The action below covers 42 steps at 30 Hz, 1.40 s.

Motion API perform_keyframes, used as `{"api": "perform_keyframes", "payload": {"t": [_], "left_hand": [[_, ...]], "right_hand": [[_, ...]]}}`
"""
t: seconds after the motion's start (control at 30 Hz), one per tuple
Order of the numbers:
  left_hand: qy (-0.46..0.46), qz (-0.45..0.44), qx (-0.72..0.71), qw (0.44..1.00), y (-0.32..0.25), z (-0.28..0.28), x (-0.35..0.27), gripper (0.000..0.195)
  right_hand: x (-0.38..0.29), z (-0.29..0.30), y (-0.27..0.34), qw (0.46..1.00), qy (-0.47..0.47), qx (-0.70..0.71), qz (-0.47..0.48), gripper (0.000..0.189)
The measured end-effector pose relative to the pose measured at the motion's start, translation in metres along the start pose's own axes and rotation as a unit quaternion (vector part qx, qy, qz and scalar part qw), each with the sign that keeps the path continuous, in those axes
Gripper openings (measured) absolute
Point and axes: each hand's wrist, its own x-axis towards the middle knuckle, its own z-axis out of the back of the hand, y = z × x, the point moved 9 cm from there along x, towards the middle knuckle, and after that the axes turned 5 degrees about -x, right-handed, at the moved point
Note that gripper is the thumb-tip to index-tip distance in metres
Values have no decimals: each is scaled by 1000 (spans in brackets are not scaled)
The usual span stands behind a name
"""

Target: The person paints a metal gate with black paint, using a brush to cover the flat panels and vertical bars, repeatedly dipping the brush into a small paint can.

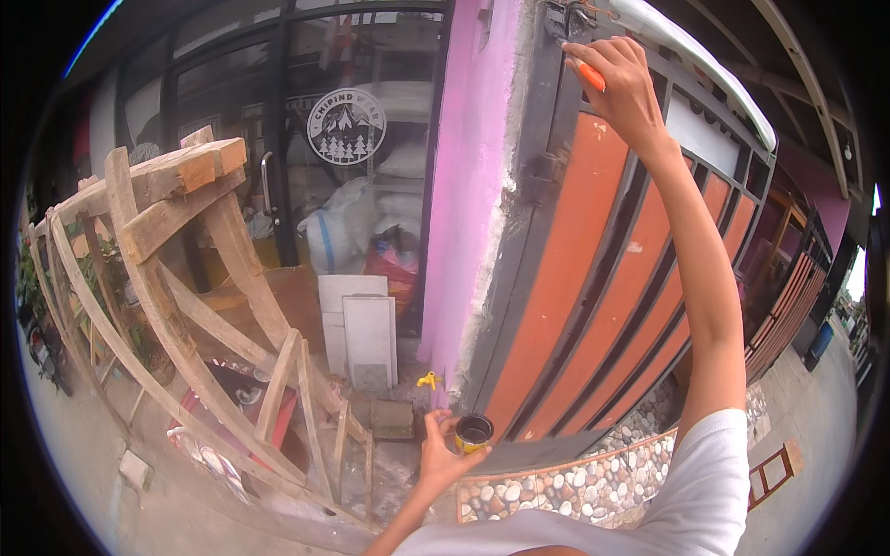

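Observation:
My right hand [615, 83], raised at the upper right, grips a paintbrush by its orange handle [592, 76]. The brush tip meets the dark metal upper part of the gate frame [539, 139], near its top corner. Low in the middle, my left hand [445, 452] holds a small open paint can [474, 432] with dark paint inside and a yellow side. Orange panels [567, 229] with black bars between them fill the gate below my right arm. A pink wall edge [467, 174] with rough bare plaster stands left of the frame.
A wooden trestle [160, 306] stands at the left, before a glass door [348, 208]. White boards [368, 333] lean near the door. A yellow tap [429, 380] juts out by the wall's foot. Pebbled paving [570, 490] borders the gate's base, and a small ladder-like frame [772, 476] lies at the right.

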Motion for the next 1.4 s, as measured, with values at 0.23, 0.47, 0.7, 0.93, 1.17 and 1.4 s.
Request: {"api": "perform_keyframes", "payload": {"t": [0.23,0.47,0.7,0.93,1.17,1.4], "left_hand": [[4,-15,2,1000,-2,-10,5,89],[0,25,-34,999,7,-4,3,90],[15,41,-23,999,5,-17,3,90],[15,30,-40,999,11,-18,-5,90],[8,24,-49,998,2,-17,-6,91],[8,18,-12,1000,12,-20,-12,92]], "right_hand": [[13,14,-19,996,-64,-55,-2,20],[-4,10,5,1000,-13,-19,-6,18],[9,19,-26,995,-84,-44,-14,18],[-4,21,-4,994,82,65,-25,17],[13,-19,-54,944,179,231,-149,32],[41,36,-49,991,-111,9,80,26]]}}
